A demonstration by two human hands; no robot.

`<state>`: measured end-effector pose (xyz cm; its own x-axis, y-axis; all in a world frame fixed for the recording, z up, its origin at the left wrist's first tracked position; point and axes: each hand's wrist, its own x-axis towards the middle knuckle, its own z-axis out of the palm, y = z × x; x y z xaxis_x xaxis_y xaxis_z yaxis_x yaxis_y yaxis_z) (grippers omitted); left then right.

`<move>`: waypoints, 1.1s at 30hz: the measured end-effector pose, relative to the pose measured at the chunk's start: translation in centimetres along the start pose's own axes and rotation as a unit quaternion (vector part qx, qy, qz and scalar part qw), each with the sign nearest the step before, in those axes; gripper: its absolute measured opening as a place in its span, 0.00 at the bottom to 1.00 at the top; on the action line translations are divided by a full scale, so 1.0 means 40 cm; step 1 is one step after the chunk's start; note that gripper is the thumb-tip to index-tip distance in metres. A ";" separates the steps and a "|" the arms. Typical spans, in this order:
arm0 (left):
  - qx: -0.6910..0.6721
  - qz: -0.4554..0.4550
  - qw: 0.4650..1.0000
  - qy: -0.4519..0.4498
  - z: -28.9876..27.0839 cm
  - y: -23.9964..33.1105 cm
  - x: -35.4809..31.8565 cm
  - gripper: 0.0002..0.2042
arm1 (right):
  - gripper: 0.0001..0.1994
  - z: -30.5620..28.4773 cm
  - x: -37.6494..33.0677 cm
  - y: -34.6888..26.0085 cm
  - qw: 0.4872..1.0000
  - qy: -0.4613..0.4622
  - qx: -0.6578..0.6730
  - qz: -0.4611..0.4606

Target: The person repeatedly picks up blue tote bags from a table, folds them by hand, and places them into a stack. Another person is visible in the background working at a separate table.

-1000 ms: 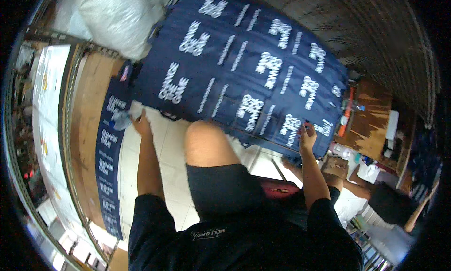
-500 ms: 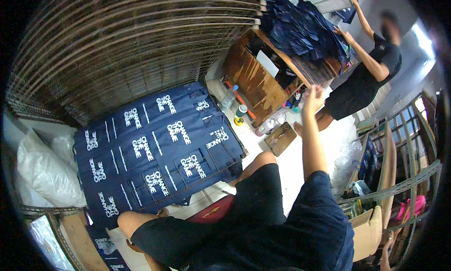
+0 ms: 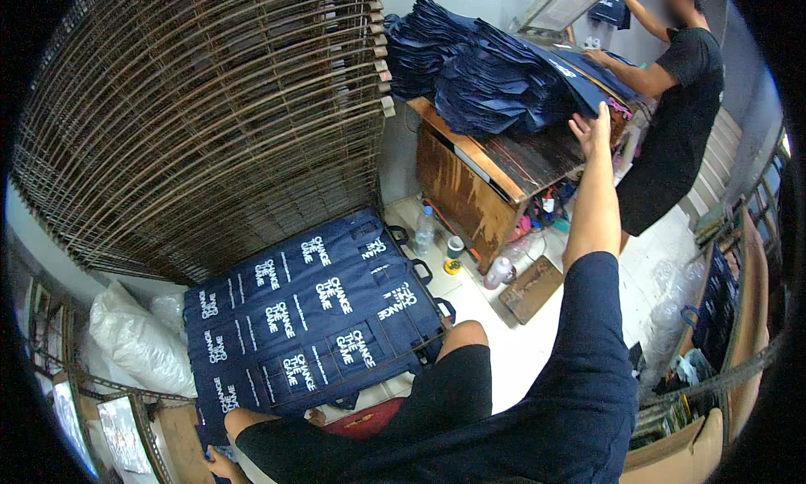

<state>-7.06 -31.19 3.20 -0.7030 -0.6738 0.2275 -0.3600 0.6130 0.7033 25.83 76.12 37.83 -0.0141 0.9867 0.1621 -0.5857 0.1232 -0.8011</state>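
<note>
My right arm is stretched far forward. The right hand (image 3: 592, 133) has its fingers apart, close to the hanging corner of a navy fabric bag (image 3: 579, 83) on the wooden table; whether it touches the cloth I cannot tell. Low at the left, beside my knee, my left hand (image 3: 222, 465) has its fingers closed at the edge of a navy fabric piece, partly cut off by the picture's dark rim. Before me, navy printed bags (image 3: 294, 270) with white lettering lie in rows on a wire rack, some handles sticking out at its right edge.
A tall stack of wire racks (image 3: 201, 123) rises at the left. The wooden table (image 3: 457, 177) bears a heap of navy bags (image 3: 495, 85); a co-worker (image 3: 684, 115) there holds up a frame (image 3: 562, 4). Bottles (image 3: 425, 230), a wooden tray (image 3: 531, 291) and white sacks (image 3: 134, 337) stand around.
My right hand has moved up and right, to the bags on the table, and its fingers have spread. My view has shifted; the left hand shows more clearly. The co-worker's frame stays raised.
</note>
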 end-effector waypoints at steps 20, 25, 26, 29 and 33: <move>-0.255 0.249 0.504 -0.787 0.048 0.797 -0.888 0.26 | 0.15 0.215 -0.492 -0.579 0.835 -0.115 -0.168 -0.511; -0.191 -0.050 0.105 -0.975 -0.092 0.759 -1.060 0.46 | 0.19 0.255 -0.791 -0.376 0.888 -0.208 -0.195 -0.360; -0.177 -0.107 0.060 -0.977 -0.102 0.746 -1.045 0.50 | 0.21 0.280 -0.892 -0.306 0.946 -0.207 -0.114 -0.220; -0.211 -0.284 0.045 -0.934 -0.069 0.668 -0.954 0.58 | 0.21 0.247 -1.021 -0.141 0.954 -0.202 -0.156 -0.158; -0.348 -0.389 0.182 -0.833 -0.036 0.572 -0.718 0.65 | 0.18 0.233 -1.190 0.047 0.970 -0.210 -0.115 0.035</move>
<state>5.77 1.59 13.74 -0.0234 0.9714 -0.2363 -0.9911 0.0084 0.1327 17.83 28.42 33.97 -0.4049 0.8689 0.2846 -0.3749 0.1261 -0.9184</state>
